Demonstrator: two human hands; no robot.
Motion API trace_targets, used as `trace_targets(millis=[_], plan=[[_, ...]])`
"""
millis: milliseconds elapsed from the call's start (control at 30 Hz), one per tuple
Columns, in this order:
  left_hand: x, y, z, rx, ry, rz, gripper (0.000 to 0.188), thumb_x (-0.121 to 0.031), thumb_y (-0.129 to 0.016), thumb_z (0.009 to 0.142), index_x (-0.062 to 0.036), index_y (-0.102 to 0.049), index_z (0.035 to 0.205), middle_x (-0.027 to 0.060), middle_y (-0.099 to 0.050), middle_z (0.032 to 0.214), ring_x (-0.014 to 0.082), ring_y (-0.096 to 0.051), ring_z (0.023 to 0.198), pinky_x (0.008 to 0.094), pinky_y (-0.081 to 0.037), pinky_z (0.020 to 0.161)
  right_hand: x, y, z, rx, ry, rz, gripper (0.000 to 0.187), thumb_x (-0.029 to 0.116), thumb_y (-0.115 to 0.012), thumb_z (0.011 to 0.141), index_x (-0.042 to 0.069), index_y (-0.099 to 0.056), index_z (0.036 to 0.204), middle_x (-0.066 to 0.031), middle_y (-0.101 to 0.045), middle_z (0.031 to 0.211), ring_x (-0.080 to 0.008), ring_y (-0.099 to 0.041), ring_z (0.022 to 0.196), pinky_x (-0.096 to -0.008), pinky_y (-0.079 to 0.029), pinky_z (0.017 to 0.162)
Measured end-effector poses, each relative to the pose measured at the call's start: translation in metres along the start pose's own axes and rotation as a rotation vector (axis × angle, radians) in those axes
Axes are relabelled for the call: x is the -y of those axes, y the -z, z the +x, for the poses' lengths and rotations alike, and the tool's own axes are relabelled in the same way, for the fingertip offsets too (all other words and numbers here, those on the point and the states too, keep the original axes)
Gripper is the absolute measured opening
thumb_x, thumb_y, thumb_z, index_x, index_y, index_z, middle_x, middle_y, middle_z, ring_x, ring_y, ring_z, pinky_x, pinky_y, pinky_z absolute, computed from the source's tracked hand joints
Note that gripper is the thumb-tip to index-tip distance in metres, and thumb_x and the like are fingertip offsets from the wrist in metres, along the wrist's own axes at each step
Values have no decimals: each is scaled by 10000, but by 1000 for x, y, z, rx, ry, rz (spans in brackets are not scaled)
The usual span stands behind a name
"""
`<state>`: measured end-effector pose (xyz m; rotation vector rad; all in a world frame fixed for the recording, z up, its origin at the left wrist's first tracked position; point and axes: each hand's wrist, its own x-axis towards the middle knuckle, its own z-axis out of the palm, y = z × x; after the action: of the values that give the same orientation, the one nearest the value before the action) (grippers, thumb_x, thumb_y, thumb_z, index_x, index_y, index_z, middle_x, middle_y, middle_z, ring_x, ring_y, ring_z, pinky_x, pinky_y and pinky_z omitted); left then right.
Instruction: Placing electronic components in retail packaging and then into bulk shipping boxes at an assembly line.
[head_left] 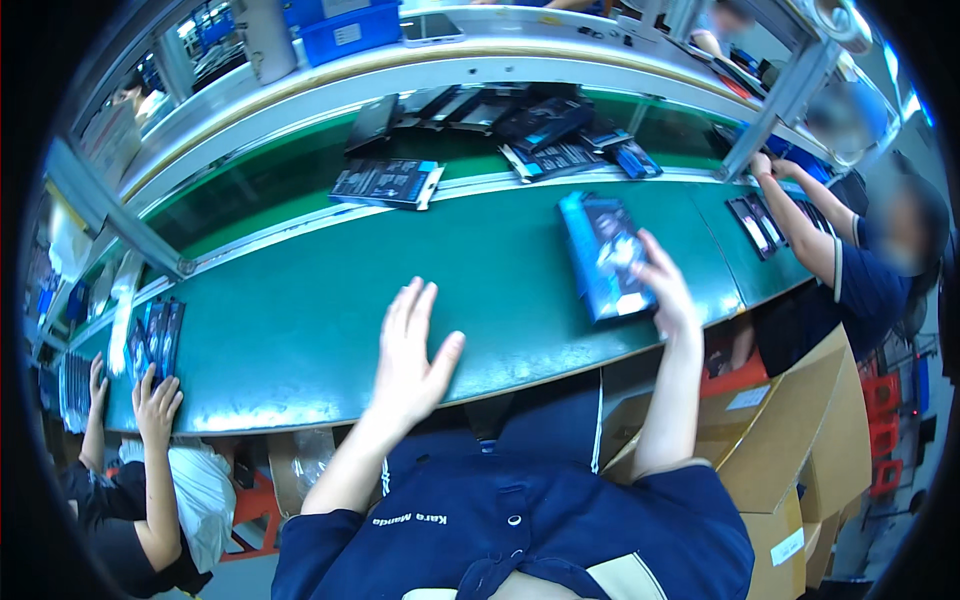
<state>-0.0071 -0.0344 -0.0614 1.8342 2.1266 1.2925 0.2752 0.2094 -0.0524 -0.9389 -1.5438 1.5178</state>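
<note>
In my right hand [670, 290] is a flat black-and-blue product box [598, 250], gripped by its right edge and tilted above the green work surface [500, 330]. The box is slightly blurred, and part of my fingers is hidden by it. My left hand [410, 350] hovers over the near middle of the surface, fingers stretched and thumb apart, with nothing in it. Beyond my hands, one similar box [388, 183] lies on the metal rail with its end flap open. Several more boxes [545, 125] are heaped on the green belt behind the rail.
A person at the left has both hands by a row of boxes [158, 335]. Another person at the right reaches over dark trays [757, 225]. Open cardboard cartons [790, 430] stand beside me at the right. A raised shelf carries a blue bin [350, 32]; metal posts [125, 215] flank the bench.
</note>
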Motion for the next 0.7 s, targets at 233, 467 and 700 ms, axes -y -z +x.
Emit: trace_targets(millis=[233,467,700], plan=[[-30,15,-60,-442,-720,97,355,-193,-705,763,-172,-612,1105,58,-637,1129,276,-593,1076,545,-386,1038,-43,-235,-54,230,244,-216,858,341,-671,894,-59,-212,1499,-317,-210,1541,-423,-161,1463,-472,-164,1186],[-23,50,-91,-507,-599,144,413,-184,-664,820,-125,-489,1189,103,-566,1070,310,-530,1033,557,-407,979,-32,-447,-52,244,162,-331,879,394,-614,892,16,-142,1530,-393,-88,1530,-529,-108,1434,-527,-124,1180],[-23,70,-97,-457,-571,146,388,-160,-648,824,-127,-472,1167,99,-585,1054,304,-548,1007,537,-430,950,-26,-489,-44,481,-66,260,886,457,-562,950,-16,-92,1533,-284,-103,1582,-343,-107,1490,-401,-137,1200]])
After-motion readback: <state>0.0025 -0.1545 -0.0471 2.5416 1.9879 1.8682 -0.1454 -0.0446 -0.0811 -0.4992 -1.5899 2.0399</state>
